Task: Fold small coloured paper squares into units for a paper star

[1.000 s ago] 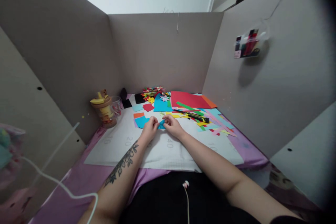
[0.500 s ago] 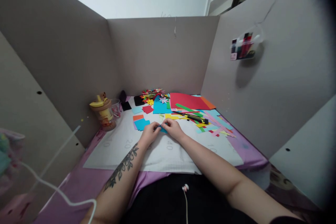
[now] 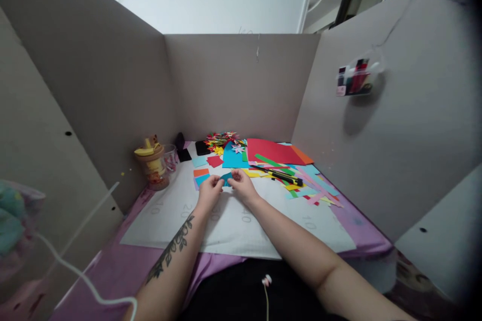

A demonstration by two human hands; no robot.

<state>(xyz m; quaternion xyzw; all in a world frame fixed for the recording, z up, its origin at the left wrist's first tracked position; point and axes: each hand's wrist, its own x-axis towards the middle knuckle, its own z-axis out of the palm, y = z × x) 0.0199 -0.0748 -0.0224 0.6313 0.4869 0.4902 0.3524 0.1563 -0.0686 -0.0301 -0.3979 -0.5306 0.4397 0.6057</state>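
Observation:
A small piece of blue paper [image 3: 226, 178] is held between my two hands above the white sheet [image 3: 173, 230]. My left hand [image 3: 211, 190] pinches its left edge, and my right hand [image 3: 241, 185] pinches its right edge. Just left of my hands lie small orange [image 3: 201, 173] and blue squares [image 3: 202, 179]. Behind them are red squares [image 3: 215, 161] and a pale blue square [image 3: 199, 161]. A large blue sheet [image 3: 234, 159] lies beyond my fingers, next to a pile of folded colourful paper stars [image 3: 222, 139].
Large red paper [image 3: 271, 151], a yellow-black cutter [image 3: 284, 176] and scattered paper strips [image 3: 316, 188] lie at the right. A lidded cup [image 3: 153, 165] and a clear cup [image 3: 170, 157] stand at the left. Grey panels [image 3: 241, 85] surround the table; a white cable [image 3: 86, 278] hangs lower left.
The blue paper now shows more fully between my hands, which have moved slightly left and apart. The whole view has shifted a little.

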